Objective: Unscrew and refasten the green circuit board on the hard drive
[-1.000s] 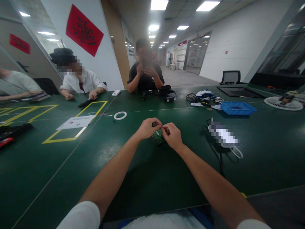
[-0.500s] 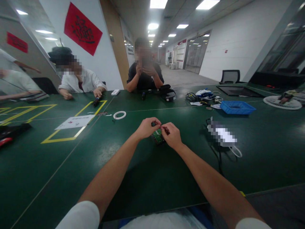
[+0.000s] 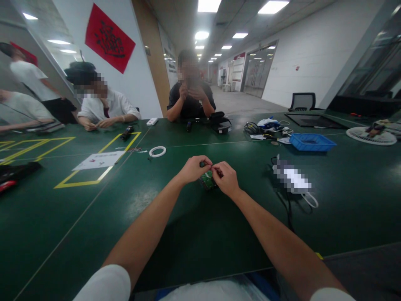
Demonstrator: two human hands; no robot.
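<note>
Over the middle of the green table [image 3: 175, 234], my left hand [image 3: 193, 168] and my right hand [image 3: 226, 178] meet, fingers curled. Between and just under them lies a small green circuit board [image 3: 206, 180]. My left fingers pinch a small dark part at the board's upper end. My right fingertips are pinched on something small and dark that I cannot make out. Both forearms reach in from the bottom edge.
A white ring [image 3: 157, 151] and a white paper [image 3: 99, 160] in a yellow taped square [image 3: 90, 182] lie to the left. A blue tray [image 3: 312, 141], cables and a black corded item [image 3: 291, 179] are to the right. Two people sit across the table.
My hands and the board stay almost in place. The person at the far left has let go of a dark object on the table. A figure has moved in the glass at left.
</note>
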